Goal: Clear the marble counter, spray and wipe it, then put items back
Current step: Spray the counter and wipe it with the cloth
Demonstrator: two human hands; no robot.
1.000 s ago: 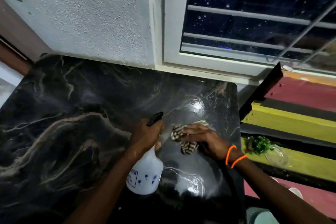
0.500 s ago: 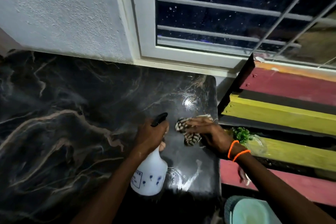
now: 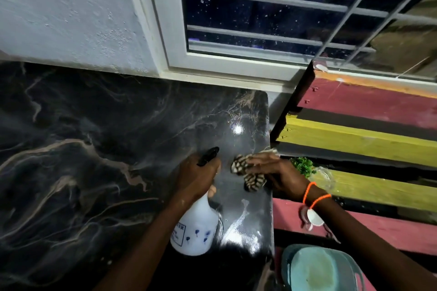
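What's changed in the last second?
The right hand slid the cloth rightward to the counter's right edge; the left hand and bottle shifted right too. Unchanged: left hand grips the bottle, right hand presses flat on the cloth.

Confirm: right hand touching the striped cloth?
Touching. Head view shows the right hand lying on the striped cloth, pressing it to the marble counter; the left hand grips the spray bottle.

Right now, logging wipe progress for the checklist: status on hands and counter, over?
Left hand grips white plastic spray bottle. Right hand presses striped cloth on black marble counter, near right edge. Teal plastic tub sits below, off the counter.
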